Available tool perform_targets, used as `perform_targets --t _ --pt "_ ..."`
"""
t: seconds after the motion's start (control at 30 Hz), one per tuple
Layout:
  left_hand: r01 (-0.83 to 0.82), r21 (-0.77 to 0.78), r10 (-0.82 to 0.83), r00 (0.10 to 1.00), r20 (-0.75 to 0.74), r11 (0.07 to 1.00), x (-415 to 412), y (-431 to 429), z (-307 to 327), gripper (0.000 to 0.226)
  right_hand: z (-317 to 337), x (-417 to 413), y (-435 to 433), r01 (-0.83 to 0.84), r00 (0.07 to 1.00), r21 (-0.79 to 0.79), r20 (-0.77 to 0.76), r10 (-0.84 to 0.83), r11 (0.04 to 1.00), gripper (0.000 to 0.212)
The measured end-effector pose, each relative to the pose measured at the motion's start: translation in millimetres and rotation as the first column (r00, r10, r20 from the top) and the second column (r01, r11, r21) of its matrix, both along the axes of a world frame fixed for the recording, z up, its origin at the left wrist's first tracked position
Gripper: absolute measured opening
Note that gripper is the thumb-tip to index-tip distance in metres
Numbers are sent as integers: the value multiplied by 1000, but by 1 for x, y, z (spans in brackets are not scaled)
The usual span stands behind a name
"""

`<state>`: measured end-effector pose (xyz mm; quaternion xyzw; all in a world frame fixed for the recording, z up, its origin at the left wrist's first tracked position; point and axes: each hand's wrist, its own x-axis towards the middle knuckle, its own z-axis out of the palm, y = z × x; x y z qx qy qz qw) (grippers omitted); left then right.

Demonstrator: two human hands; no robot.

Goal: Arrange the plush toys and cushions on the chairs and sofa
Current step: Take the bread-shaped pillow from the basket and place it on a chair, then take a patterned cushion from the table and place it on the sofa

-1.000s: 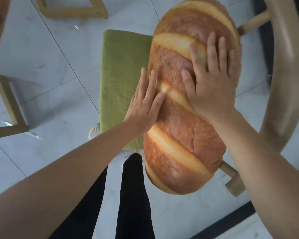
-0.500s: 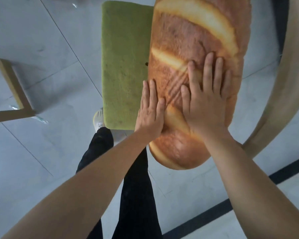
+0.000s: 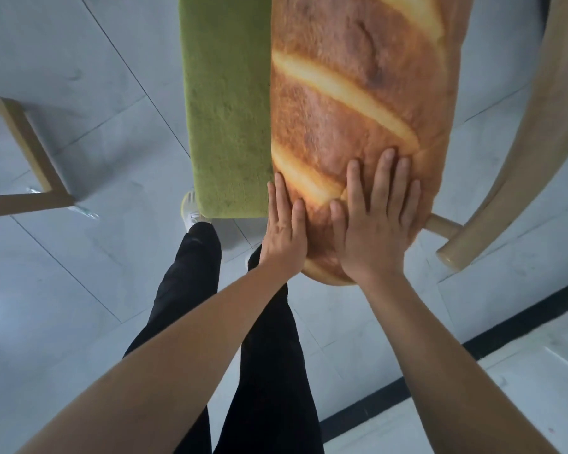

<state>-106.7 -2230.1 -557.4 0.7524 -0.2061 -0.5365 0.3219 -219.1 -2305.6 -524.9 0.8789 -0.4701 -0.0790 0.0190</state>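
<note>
1. Bread cushion [image 3: 358, 93]: a long loaf-shaped pillow lying lengthwise on the chair's green seat pad [image 3: 227, 109]. It covers the right part of the seat, and a bare green strip shows to its left.
2. The curved wooden chair rail [image 3: 538, 142] runs along the cushion's right side. I can't tell whether they touch.
3. The cushion's near end sticks out past the seat's front edge, towards my legs [image 3: 191, 306]. Its far end is out of frame.
4. Left hand [image 3: 284, 234]: flat, fingers straight and together, laid against the cushion's left edge at the seam with the green pad. It presses and grasps nothing.
5. Right hand [image 3: 374, 224]: flat, fingers spread, palm down on top of the near end. It also presses only, with nothing clenched.
6. My read on progress: this cushion is placed on a chair and I'm on the final settle and align step. It needs a push further onto the seat so the overhang goes, then I let go.
7. Left to do: I can't judge. No other plush toys, cushions or sofa are in view, only grey floor tiles [image 3: 63, 290] and part of another wooden frame [image 3: 30, 152] on the left.
8. Risk, as a guess: with that overhang the soft loaf could tip forward off the seat if I let go of it as it lies.
</note>
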Motion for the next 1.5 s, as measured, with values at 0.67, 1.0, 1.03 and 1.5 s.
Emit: perform_targets --t 0.67,1.0,1.03,1.5 --pt "-213 -135 243 932 270 968 185 109 360 56 336 95 39 94 621 803 415 -665 589 55" --pt "-735 -457 860 482 169 501 126 264 474 41 426 90 86 -302 569 782 607 -555 546 33" --pt "-761 -466 890 424 169 451 113 279 479 42 429 88 88 -350 575 768 628 -524 536 35" --pt "-862 -483 931 -291 220 -155 -105 520 503 61 419 111 301 -662 748 745 663 16 90 59"
